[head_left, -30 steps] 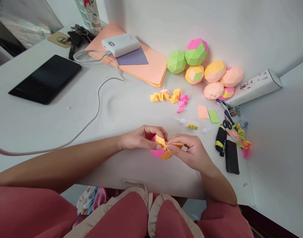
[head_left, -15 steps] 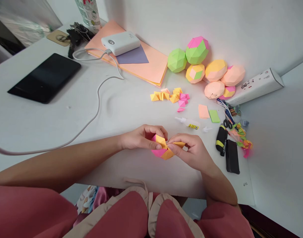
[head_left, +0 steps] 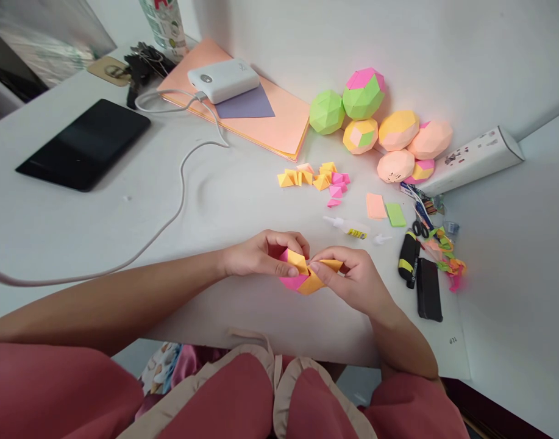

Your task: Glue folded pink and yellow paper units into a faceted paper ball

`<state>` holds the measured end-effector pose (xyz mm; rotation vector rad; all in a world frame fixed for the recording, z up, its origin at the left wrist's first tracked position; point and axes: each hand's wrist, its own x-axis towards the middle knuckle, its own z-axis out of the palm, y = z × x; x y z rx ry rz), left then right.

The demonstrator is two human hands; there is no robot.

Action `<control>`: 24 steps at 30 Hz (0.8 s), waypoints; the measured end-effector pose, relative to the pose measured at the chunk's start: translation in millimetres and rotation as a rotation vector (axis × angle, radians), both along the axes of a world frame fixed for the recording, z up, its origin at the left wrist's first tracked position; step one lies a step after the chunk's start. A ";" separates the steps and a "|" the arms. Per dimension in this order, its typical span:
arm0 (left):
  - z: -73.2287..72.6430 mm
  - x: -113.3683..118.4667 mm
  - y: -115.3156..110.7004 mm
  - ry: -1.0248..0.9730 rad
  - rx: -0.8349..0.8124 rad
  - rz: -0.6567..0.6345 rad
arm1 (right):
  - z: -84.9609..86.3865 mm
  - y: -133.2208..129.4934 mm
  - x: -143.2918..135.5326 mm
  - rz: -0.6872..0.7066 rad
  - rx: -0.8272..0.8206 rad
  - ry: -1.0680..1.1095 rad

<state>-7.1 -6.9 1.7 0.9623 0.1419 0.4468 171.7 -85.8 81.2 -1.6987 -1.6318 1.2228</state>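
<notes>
Between my hands, above the table's front part, is a partly built folded-paper ball (head_left: 294, 283) of pink and yellow-orange pieces. My left hand (head_left: 269, 255) grips its left side, thumb in front and fingers behind. A yellow-orange folded paper piece (head_left: 333, 265) at the ball's right side is pinched between the thumb and fingers of my right hand (head_left: 347, 274). The fingers hide part of where the two meet, so I cannot tell if they are joined. Beyond my hands lie loose yellow folded pieces (head_left: 288, 178), pink folded pieces (head_left: 338, 183) and a glue bottle (head_left: 345, 226).
Finished paper balls (head_left: 364, 94) rest against the back wall. Paper squares (head_left: 375, 206), scissors (head_left: 420, 228), a black-and-yellow cutter (head_left: 408, 257) and a black case (head_left: 429, 289) lie to the right. A tablet (head_left: 83, 145), white cable (head_left: 182, 183) and power bank (head_left: 224, 79) are at left.
My right hand has shifted very slightly to the right with the yellow-orange piece. Both hands keep their grip, and the things on the table stay where they were.
</notes>
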 end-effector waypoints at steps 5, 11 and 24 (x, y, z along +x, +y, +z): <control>-0.4 -0.3 0.0 -0.002 -0.003 -0.008 | 0.2 0.2 -1.2 -0.019 -0.019 0.007; 0.6 -0.1 0.0 0.001 -0.002 0.006 | 0.7 0.4 -2.0 -0.008 -0.010 0.001; -4.1 -1.9 3.2 0.079 0.082 -0.126 | -6.7 3.8 6.0 0.047 -0.153 0.140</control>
